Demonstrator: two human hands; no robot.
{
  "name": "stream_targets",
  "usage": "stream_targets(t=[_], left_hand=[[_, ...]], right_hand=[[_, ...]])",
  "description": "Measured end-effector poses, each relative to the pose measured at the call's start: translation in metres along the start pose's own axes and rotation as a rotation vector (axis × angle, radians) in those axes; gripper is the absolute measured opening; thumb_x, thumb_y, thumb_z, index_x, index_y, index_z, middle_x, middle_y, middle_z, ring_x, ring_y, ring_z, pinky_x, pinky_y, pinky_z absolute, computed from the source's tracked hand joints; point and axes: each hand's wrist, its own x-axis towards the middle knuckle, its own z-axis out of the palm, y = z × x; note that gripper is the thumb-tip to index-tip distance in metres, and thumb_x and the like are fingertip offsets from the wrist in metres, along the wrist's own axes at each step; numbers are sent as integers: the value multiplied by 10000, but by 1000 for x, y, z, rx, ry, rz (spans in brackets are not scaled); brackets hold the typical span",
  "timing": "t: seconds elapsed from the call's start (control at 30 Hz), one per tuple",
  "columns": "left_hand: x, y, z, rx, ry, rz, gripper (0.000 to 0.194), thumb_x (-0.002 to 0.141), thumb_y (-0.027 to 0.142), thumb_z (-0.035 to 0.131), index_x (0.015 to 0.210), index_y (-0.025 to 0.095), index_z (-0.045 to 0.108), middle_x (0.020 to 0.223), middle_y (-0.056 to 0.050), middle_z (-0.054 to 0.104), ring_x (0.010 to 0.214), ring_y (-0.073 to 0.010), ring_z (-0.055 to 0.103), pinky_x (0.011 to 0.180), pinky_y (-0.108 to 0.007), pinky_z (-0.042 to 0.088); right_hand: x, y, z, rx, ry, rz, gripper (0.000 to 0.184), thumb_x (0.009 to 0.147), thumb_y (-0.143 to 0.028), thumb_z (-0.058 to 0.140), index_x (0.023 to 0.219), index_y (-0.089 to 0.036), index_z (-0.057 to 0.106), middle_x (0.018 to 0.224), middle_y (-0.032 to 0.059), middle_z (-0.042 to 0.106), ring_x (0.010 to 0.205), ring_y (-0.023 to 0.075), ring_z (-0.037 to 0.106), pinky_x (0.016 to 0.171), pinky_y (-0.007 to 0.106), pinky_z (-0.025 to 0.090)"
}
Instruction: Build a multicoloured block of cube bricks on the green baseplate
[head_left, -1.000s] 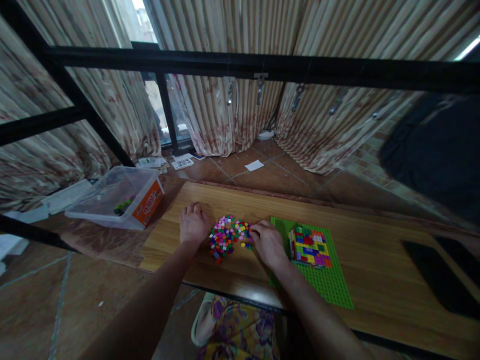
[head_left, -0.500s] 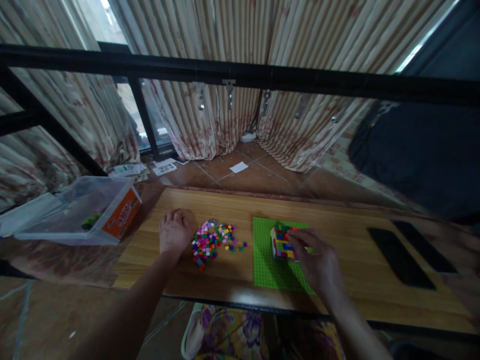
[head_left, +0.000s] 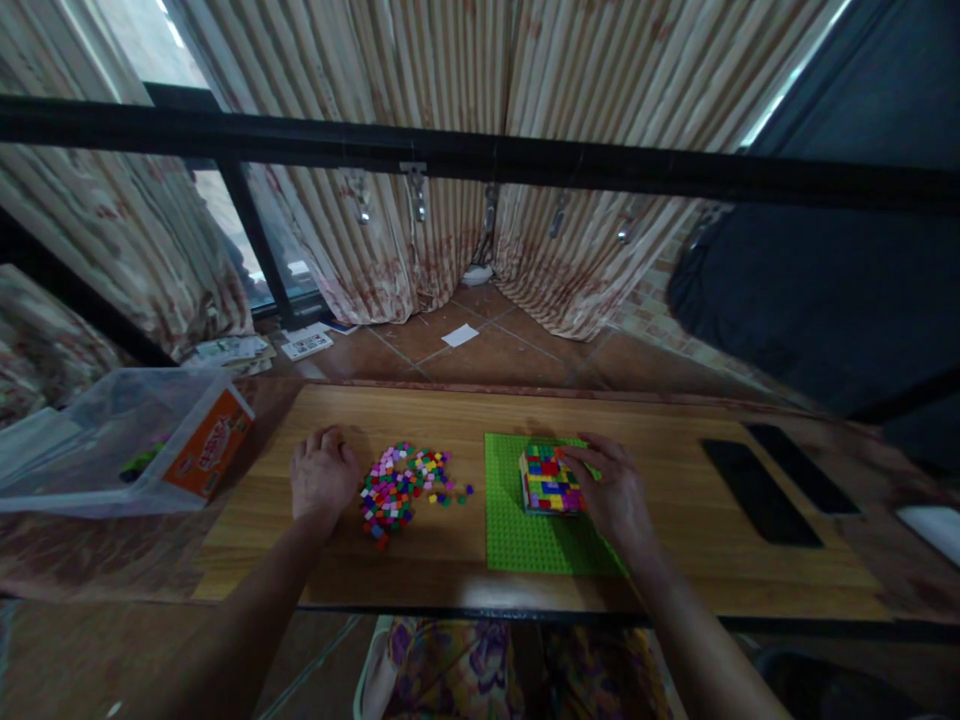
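A block built of small multicoloured bricks (head_left: 551,485) stands on a green studded baseplate (head_left: 510,545). My right hand (head_left: 615,490) is at its upper right edge, with thumb and fingers pinched together. What lies between those fingertips, if anything, is too small to make out; an orange-red spot shows beside them. To the left, a pile of loose small coloured bricks (head_left: 390,490) is spread on the wooden table (head_left: 450,400). My left hand (head_left: 324,475) rests palm down on the tabletop just left of the pile, holding nothing, its fingers lying on the wood.
Two dark flat slabs (head_left: 761,492) lie at the table's right end. A clear plastic box (head_left: 112,430) with an orange label stands beyond the left end. A black metal bar (head_left: 465,155) crosses above the table, before striped curtains (head_left: 420,80). Papers (head_left: 307,343) lie on the floor.
The view has shifted to the right. My right hand has drawn back from over the brick block to its right edge, exposing more of its top. My left hand stays beside the pile.
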Motion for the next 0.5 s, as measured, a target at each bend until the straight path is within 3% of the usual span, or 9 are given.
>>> stream_targets(t=[0.23, 0.4, 0.5], left_hand=[[-1, 2, -2, -6, -22, -15, 391, 850, 259, 355, 1077, 95, 629, 1133, -179, 635, 1053, -316, 550, 917, -451, 424], [0, 4, -5, -18, -48, -25, 384, 844, 243, 364, 1069, 84, 632, 1138, -190, 628, 1062, -310, 548, 952, -447, 407], [0, 4, -5, -28, -49, -35, 390, 846, 250, 364, 1078, 84, 630, 1145, -191, 624, 1073, -312, 541, 960, -448, 402]], right_hand=[[1, 4, 3, 145, -36, 174, 295, 800, -507, 630, 875, -256, 766, 1096, 73, 678, 1011, 250, 618, 919, 441, 478], [1, 5, 0, 310, -62, 322, 372, 728, -534, 690, 933, -229, 751, 1129, 83, 681, 979, 249, 641, 786, 373, 524], [1, 2, 0, 425, -67, 450, 443, 725, -561, 679, 976, -201, 737, 1029, 88, 718, 881, 237, 665, 739, 355, 535]])
